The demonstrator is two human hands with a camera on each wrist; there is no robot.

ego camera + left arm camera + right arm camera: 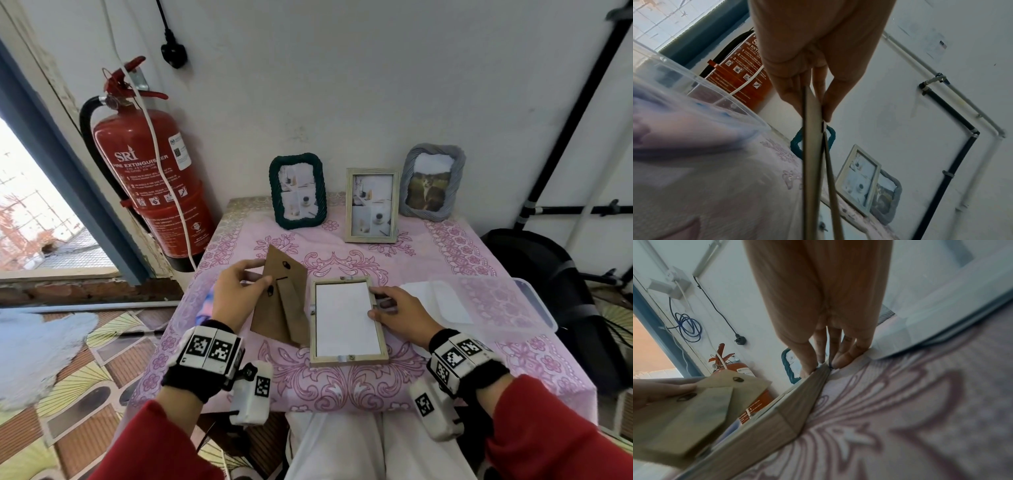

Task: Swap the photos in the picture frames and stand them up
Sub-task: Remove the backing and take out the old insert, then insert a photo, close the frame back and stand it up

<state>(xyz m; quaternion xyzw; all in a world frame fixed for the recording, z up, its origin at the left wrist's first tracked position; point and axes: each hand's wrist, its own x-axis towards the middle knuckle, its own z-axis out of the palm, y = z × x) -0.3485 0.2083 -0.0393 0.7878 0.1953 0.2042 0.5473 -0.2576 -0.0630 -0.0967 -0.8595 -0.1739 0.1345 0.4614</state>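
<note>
A light wooden frame (348, 359) lies face down on the pink tablecloth, and the white back of a photo (346, 317) shows inside it. My right hand (375, 303) grips the frame's right rail, thumb inside and fingers outside (846, 360). My left hand (255, 277) pinches the brown backing board (274, 308), lifted and tilted just left of the frame, its easel leg hanging out. In the left wrist view the board (811, 154) is edge-on. Three frames stand at the back: dark green (297, 190), light wood (372, 205), and grey with a cat photo (432, 181).
A clear plastic box (534, 301) sits on the table right of my right hand. A red fire extinguisher (150, 178) hangs on the wall at the left. A black bag (548, 274) lies beyond the table's right edge. My lap is under the front edge.
</note>
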